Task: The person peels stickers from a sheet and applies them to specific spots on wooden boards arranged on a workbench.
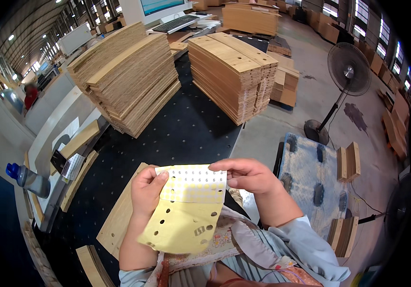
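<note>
I hold a sheet of small round stickers (181, 222) in front of me. Its upper strip is white with printed characters, and the lower part is plain yellow backing with a row of dark holes down each side. My left hand (145, 193) is closed on its upper left edge, thumb on the front. At the upper right corner, the thumb and fingers of my right hand (251, 176) pinch the sheet. A flat wooden board (114, 222) lies on the black table (167, 129) beneath my left forearm, partly hidden by it.
Two tall stacks of wooden boards, one left (129, 81) and one right (229, 76), stand at the table's far side. A water bottle (31, 179) is at the left. Right of the table are a blue pallet (306, 167) and a standing fan (349, 71).
</note>
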{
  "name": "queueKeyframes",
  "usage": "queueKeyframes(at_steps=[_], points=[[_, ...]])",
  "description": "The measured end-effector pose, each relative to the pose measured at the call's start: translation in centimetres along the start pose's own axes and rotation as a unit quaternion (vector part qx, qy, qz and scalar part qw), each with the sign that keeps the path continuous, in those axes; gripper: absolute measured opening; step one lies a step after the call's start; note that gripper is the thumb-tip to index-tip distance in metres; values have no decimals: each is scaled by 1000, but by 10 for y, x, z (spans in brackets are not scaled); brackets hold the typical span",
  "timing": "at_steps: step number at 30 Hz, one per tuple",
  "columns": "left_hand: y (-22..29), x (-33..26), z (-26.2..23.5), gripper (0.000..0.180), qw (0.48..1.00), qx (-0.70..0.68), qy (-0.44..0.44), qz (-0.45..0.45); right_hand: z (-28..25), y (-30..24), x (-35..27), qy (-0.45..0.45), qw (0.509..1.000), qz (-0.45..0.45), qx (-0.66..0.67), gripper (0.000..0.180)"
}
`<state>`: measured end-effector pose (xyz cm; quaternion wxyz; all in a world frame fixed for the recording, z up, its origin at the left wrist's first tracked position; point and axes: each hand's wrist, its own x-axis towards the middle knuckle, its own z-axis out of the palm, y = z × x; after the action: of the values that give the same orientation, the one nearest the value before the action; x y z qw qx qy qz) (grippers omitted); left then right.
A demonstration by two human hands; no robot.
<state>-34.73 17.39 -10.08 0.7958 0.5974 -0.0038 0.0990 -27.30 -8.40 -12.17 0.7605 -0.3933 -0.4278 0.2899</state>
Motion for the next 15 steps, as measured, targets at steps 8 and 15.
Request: queueKeyframes(at_steps=[8, 15], points=[[-19, 1, -10, 9, 995, -90, 19, -43, 13, 9, 14, 50, 998, 13, 44, 44], [-29, 2, -6, 15, 979, -185, -4, -89, 23, 9, 21, 92, 991, 32, 92, 54]])
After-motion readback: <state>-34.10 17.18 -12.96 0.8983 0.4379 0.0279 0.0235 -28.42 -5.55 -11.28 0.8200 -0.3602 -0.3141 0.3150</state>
